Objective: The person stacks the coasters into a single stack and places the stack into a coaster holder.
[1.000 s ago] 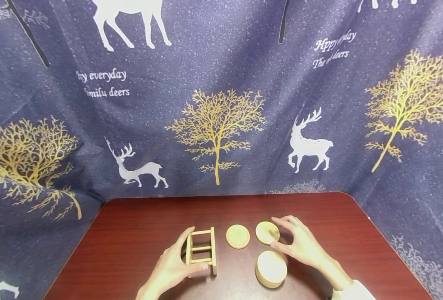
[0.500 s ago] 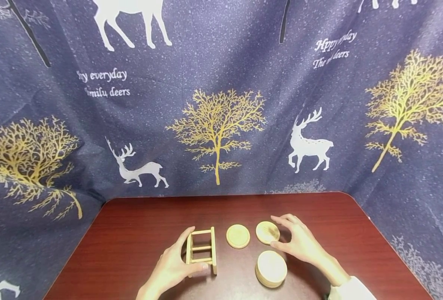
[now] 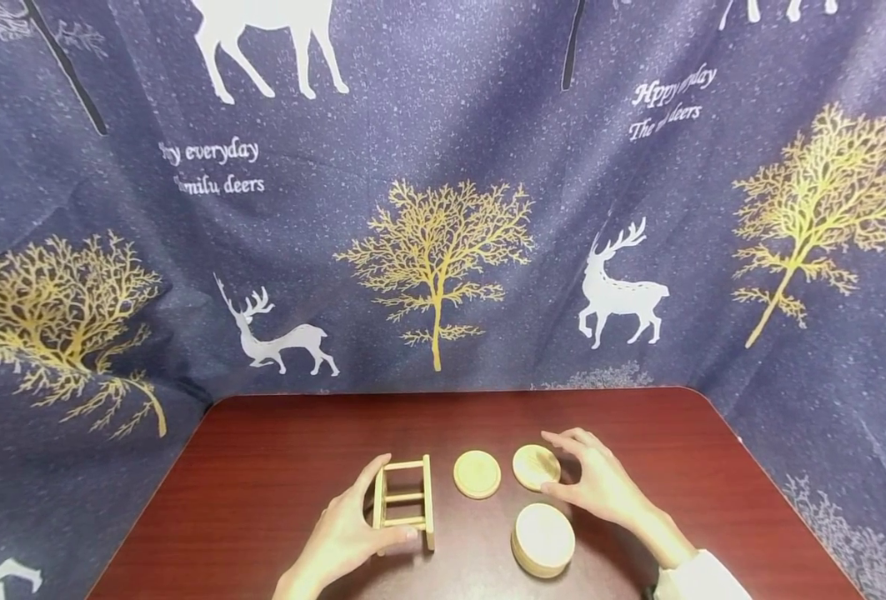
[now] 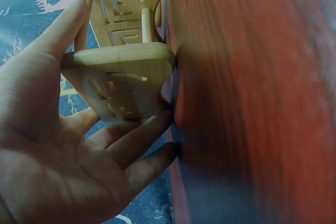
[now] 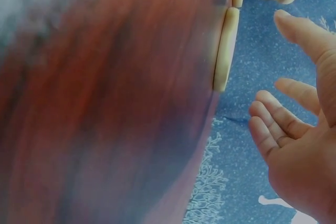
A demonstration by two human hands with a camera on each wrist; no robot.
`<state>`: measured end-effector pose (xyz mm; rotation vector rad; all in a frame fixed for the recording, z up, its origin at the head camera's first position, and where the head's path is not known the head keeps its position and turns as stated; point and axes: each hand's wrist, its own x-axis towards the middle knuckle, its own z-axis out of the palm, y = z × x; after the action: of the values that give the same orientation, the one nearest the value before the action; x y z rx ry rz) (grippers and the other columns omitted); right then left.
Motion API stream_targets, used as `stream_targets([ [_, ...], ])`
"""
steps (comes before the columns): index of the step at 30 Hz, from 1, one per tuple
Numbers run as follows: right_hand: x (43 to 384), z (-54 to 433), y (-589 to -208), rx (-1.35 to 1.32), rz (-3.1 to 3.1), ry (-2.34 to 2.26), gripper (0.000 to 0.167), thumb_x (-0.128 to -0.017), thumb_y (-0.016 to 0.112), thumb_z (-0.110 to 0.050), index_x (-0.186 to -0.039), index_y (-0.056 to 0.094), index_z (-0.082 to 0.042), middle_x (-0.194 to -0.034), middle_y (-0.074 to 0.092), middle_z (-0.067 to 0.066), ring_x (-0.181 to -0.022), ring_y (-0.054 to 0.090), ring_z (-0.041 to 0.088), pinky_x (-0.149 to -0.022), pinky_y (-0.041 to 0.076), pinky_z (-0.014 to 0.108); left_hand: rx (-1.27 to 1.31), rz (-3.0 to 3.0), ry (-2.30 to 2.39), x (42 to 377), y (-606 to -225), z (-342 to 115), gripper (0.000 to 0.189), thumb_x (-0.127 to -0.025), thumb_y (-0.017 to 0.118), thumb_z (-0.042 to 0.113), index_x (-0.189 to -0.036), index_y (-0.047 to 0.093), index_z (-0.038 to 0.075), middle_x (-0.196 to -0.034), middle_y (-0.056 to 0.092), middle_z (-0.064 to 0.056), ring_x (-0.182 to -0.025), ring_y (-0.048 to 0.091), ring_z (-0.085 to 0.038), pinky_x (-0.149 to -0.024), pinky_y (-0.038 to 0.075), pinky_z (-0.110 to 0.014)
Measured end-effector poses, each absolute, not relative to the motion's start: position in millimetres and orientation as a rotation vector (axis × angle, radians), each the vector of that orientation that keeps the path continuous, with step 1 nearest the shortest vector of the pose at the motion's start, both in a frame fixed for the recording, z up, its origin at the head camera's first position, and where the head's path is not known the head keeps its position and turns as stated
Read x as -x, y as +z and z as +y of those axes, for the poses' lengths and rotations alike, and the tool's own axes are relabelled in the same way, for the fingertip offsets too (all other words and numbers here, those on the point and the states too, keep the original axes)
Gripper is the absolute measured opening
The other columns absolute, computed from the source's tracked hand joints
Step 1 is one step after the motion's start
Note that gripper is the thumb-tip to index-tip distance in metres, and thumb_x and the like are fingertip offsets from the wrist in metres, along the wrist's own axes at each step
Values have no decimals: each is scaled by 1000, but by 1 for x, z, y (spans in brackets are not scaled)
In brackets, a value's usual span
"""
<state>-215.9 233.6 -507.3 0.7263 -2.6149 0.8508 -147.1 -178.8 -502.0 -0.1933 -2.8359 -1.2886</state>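
My left hand (image 3: 348, 523) grips a small wooden coaster rack (image 3: 428, 504) on the left of the table, its side panels joined by thin rods. Cut-out slots show in the near panel (image 4: 121, 80) in the left wrist view, where the thumb lies at a rod and the fingers reach along the panel's lower edge. Over to the right, my right hand (image 3: 600, 483) hovers with spread fingers around a round wooden coaster (image 3: 536, 467). In the right wrist view a gap shows between the fingers and that coaster (image 5: 226, 51); the hand holds nothing.
A second single coaster (image 3: 477, 474) lies flat between the rack and the right hand. Nearer the front stands a stack of several coasters (image 3: 543, 537). Behind the dark red wooden table (image 3: 300, 425) hangs a blue cloth (image 3: 382, 333) with deer and trees.
The right hand has moved slightly beside its coaster, its wrist shifting a little left. Rack, coasters and left hand keep their places; the head view tilts slightly.
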Motion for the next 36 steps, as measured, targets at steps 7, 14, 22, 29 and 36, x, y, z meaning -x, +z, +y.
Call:
stream_targets([
  [7,217,234,-506,-739,-2600,845,76,-76,104,-23,-143,73,-4,-118,69,6,-108,78,27,-97,60,51,191,-2844,-1270,147,-502,-178,115,-67,106,49,-165,51,29,-131,75,-12,-95,69,-20,-76,56,-41],
  [14,220,233,-506,-757,-2614,837,77,-77,103,-25,-145,72,-6,-119,69,4,-110,76,28,-96,60,50,186,-2844,-1275,147,-501,-178,114,-67,106,49,-165,51,32,-132,74,-13,-91,68,-18,-74,55,-39],
  [22,223,234,-510,-778,-2600,825,78,-74,103,-23,-143,73,-4,-120,71,6,-111,75,29,-96,59,52,181,-2837,-1262,146,-501,-178,115,-65,107,52,-164,52,34,-135,74,-11,-99,70,-21,-81,57,-43],
  [29,225,235,-510,-786,-2604,824,78,-75,104,-26,-143,73,-4,-118,70,3,-110,72,27,-95,58,49,192,-2827,-1267,146,-501,-177,115,-65,107,51,-164,52,34,-132,75,-10,-99,70,-20,-81,57,-43],
  [36,229,236,-512,-769,-2663,825,79,-77,103,-29,-146,71,-4,-119,69,3,-113,70,28,-96,58,50,192,-2832,-1289,147,-503,-178,114,-66,107,46,-164,51,32,-127,75,-14,-87,67,-15,-71,54,-35],
])
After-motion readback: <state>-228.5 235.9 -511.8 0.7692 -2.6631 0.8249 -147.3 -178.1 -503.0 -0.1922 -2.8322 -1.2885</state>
